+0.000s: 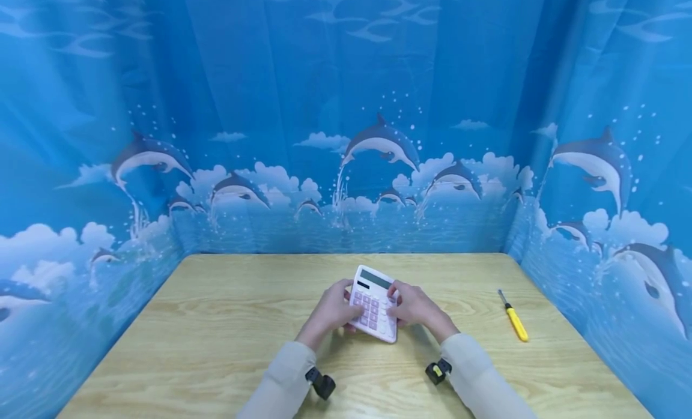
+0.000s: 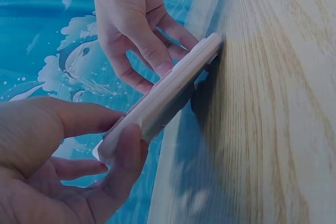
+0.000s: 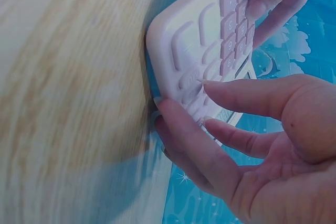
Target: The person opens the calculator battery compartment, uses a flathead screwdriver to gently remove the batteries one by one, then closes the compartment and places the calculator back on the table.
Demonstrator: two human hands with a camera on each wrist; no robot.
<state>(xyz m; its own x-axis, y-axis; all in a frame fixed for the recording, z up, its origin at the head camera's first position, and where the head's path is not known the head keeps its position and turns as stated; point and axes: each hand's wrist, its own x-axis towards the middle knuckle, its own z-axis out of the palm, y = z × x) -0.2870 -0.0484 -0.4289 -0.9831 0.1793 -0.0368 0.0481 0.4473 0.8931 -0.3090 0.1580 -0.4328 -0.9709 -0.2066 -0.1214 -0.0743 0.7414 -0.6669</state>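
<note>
A white calculator with pink keys and a grey display is held between both hands, its lower edge close over the table. My left hand grips its left side, thumb over the keys and fingers curled beneath. On the other side my right hand pinches the right edge, its thumb on the key face and some fingertips behind. In the left wrist view the calculator shows edge-on, tilted, its shadow falling on the wood. White and pink keys of the calculator face up in the right wrist view.
A screwdriver with a yellow handle and metal shaft lies at the right of the wooden table. Blue curtains printed with dolphins stand along the back and both sides. Each sleeved wrist carries a small black camera.
</note>
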